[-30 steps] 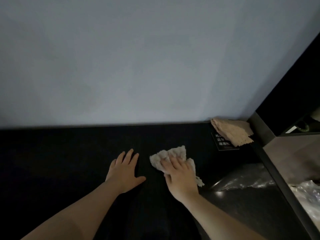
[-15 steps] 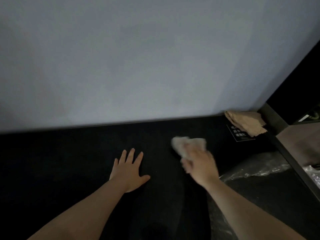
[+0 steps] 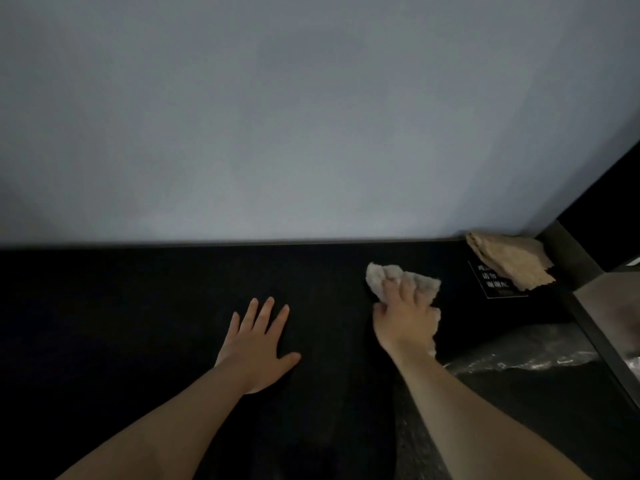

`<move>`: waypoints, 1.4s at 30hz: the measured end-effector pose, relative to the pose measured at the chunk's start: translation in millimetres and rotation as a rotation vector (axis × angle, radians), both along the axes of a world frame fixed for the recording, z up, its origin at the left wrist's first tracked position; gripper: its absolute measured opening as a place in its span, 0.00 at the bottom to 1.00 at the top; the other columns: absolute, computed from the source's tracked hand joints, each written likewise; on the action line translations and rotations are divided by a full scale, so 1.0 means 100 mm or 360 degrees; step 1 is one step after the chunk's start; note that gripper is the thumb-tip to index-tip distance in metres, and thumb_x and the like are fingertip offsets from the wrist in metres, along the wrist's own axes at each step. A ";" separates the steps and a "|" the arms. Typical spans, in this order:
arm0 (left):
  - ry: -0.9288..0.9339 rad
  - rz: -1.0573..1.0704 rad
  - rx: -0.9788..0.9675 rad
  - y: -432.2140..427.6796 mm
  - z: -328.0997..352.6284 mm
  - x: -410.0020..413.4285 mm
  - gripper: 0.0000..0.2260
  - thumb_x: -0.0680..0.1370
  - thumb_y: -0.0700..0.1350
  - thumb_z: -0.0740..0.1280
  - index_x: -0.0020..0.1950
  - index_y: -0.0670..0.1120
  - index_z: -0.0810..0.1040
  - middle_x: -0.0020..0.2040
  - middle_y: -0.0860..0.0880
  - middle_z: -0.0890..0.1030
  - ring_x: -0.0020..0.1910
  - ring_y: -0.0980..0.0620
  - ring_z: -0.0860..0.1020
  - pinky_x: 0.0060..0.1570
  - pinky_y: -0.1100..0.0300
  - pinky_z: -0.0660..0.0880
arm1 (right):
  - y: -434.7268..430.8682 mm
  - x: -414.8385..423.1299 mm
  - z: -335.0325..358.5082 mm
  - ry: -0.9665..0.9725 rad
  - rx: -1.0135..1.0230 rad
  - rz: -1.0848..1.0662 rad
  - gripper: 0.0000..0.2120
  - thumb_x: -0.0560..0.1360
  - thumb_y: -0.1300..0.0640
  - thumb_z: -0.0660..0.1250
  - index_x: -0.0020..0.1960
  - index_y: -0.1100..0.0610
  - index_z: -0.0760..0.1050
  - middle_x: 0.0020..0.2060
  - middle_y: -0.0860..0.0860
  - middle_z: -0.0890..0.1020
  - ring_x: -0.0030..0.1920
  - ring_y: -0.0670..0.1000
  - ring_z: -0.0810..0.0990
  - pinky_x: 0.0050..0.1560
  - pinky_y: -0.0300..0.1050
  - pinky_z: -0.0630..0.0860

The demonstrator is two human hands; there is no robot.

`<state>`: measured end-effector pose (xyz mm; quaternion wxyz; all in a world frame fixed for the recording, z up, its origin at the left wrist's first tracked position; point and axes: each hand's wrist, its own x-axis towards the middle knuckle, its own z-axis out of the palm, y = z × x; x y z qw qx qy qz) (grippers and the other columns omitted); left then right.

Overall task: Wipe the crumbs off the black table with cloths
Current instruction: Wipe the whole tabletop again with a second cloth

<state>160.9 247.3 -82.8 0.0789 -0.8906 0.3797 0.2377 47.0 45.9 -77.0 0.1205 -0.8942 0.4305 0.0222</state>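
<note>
Head view: a pale grey wall (image 3: pixel 311 116) fills everything beyond both hands, and below it the black table (image 3: pixel 104 306) runs under them from far out past the left hand across to a metal rail (image 3: pixel 595 336) out beyond the right hand. Between the right forearm and that rail lies a sheet of crinkled clear plastic (image 3: pixel 519 356). The left hand (image 3: pixel 258 344) rests flat on the tabletop, fingers straight and spread and holding nothing; it looks like a brace. The right hand (image 3: pixel 405 320), well apart from it and reaching further towards the wall, has its fingers bent over a bunched pale cloth (image 3: pixel 424 284) and presses it to the table, with cloth showing ahead of the fingertips and along the hand's outer edge. Beyond and outward of the right hand, in the corner by the wall, a second, brown cloth (image 3: pixel 509 259) lies unused and partly covers a small printed sign (image 3: pixel 488 284). No crumbs can be made out on the dark surface, so I cannot tell which parts are clean. I judge the wiping to be mid-course: the cloth works the stretch near the corner, while the wide area around and beyond the left hand may yet need a pass.
</note>
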 end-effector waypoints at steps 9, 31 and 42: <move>0.0045 0.0023 -0.0038 0.00 0.03 0.01 0.39 0.77 0.66 0.53 0.77 0.51 0.36 0.77 0.48 0.34 0.76 0.46 0.35 0.73 0.47 0.39 | -0.13 0.12 -0.08 0.0077 -0.0247 0.0350 0.26 0.79 0.46 0.55 0.75 0.47 0.54 0.76 0.52 0.52 0.75 0.56 0.54 0.70 0.54 0.55; 0.0124 0.0024 -0.0062 -0.02 0.11 0.08 0.42 0.76 0.66 0.58 0.77 0.51 0.37 0.77 0.49 0.36 0.76 0.47 0.35 0.74 0.48 0.40 | 0.40 1.04 -0.14 -0.0267 0.0082 0.0840 0.26 0.77 0.56 0.57 0.75 0.47 0.57 0.75 0.52 0.59 0.74 0.56 0.55 0.74 0.57 0.50; 0.0094 0.0003 -0.0071 -0.01 0.08 0.09 0.42 0.75 0.68 0.57 0.77 0.51 0.36 0.77 0.50 0.35 0.76 0.47 0.35 0.74 0.47 0.40 | -0.05 0.96 0.02 -0.0047 0.0134 0.0039 0.27 0.78 0.55 0.55 0.75 0.42 0.53 0.76 0.55 0.52 0.73 0.62 0.53 0.71 0.63 0.51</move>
